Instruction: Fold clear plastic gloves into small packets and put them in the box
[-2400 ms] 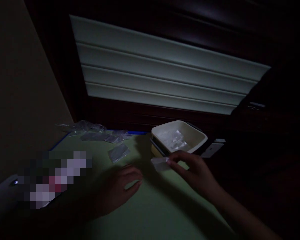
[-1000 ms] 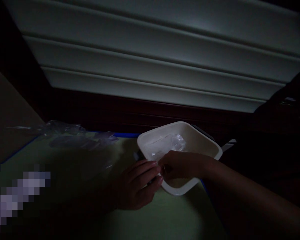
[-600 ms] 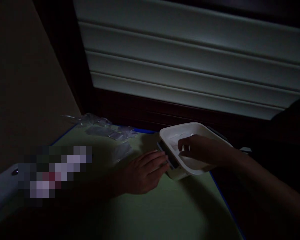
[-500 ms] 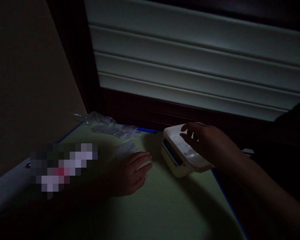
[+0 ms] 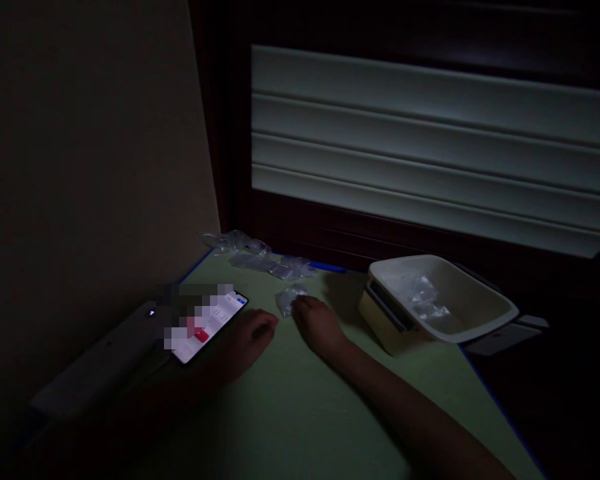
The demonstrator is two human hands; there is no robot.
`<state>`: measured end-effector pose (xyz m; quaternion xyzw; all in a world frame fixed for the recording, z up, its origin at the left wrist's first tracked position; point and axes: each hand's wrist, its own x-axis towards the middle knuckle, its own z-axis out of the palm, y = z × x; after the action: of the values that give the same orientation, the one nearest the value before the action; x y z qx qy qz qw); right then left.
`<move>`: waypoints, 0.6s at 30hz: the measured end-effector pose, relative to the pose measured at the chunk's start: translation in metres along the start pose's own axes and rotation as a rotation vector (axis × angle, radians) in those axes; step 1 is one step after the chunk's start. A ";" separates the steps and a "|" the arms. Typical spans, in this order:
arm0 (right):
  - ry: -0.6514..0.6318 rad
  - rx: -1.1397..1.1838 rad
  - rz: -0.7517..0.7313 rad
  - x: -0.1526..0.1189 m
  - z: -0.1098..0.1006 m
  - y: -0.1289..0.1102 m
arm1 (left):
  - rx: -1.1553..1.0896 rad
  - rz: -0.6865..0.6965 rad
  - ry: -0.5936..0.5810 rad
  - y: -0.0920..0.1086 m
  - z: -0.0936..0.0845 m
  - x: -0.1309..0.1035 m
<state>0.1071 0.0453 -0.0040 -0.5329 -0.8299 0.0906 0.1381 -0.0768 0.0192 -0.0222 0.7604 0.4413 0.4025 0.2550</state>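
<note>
At a small, clear plastic packet [image 5: 286,301] on the pale-green counter [image 5: 320,420].
Touching its right edge with the right hand's grip [image 5: 323,327]; cannot tell whether clenched.

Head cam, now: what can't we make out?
All head view:
Whether the right hand pinches the small bag: its fingers hide the contact.
Palm of the left hand: shadow.
Part of the phone: pixelation.
Part of the tub floor: bags inside cover it.
End of the right forearm: bottom edge.
</note>
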 end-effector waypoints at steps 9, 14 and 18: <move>0.147 0.521 0.068 -0.030 0.002 -0.006 | -0.211 -0.087 -0.012 -0.007 0.005 -0.002; 0.240 0.812 0.120 -0.055 0.009 -0.014 | -0.290 -0.091 -0.081 0.005 0.007 -0.007; 0.292 0.938 0.147 -0.064 0.004 -0.017 | -0.268 -0.191 -0.163 0.017 0.006 -0.011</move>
<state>0.1164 -0.0196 -0.0114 -0.4774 -0.6320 0.3881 0.4712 -0.0670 0.0011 -0.0169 0.7044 0.4320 0.3685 0.4260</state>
